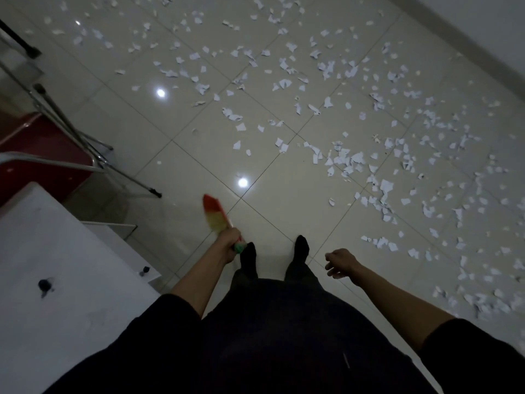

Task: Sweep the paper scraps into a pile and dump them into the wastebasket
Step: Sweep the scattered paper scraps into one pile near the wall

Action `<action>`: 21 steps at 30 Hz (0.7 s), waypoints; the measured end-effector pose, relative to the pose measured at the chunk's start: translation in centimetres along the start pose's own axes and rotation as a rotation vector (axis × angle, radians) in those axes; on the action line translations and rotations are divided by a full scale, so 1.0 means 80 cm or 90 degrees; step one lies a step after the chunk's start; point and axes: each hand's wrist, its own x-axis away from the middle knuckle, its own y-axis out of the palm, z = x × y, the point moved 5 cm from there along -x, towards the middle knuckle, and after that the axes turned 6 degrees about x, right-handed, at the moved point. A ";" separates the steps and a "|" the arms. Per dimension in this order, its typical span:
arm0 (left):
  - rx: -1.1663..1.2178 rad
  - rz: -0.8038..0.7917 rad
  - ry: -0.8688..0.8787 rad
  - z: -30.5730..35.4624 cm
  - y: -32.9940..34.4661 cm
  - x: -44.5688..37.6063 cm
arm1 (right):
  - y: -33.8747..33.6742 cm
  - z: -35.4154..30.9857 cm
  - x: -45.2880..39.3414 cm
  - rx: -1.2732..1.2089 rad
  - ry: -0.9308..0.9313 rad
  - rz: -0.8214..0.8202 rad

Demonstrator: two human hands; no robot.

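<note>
Sweeping hadn't started: paper scraps [349,163] lay unpiled everywhere, my left hand [230,240] gripped the brush [216,215], right hand [342,262] loosely curled and empty, no wastebasket visible.

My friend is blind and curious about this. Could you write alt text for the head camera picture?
A person looks down at a tiled floor strewn with white paper scraps, none yet in a pile. Their left hand grips a colourful hand broom; the right hand hangs with loosely curled fingers, holding nothing. No wastebasket is visible.

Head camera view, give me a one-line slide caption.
Left hand grips a colourful brush above paper scraps scattered across tiles.
</note>
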 end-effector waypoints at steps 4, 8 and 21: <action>0.073 -0.066 0.021 0.036 0.042 0.013 | -0.002 0.020 0.006 -0.012 0.020 0.014; 0.117 -0.123 0.030 0.064 0.070 0.018 | -0.007 0.026 0.012 -0.027 0.028 0.027; 0.045 -0.199 0.143 0.121 0.057 0.044 | 0.020 -0.181 0.051 -0.148 -0.128 -0.060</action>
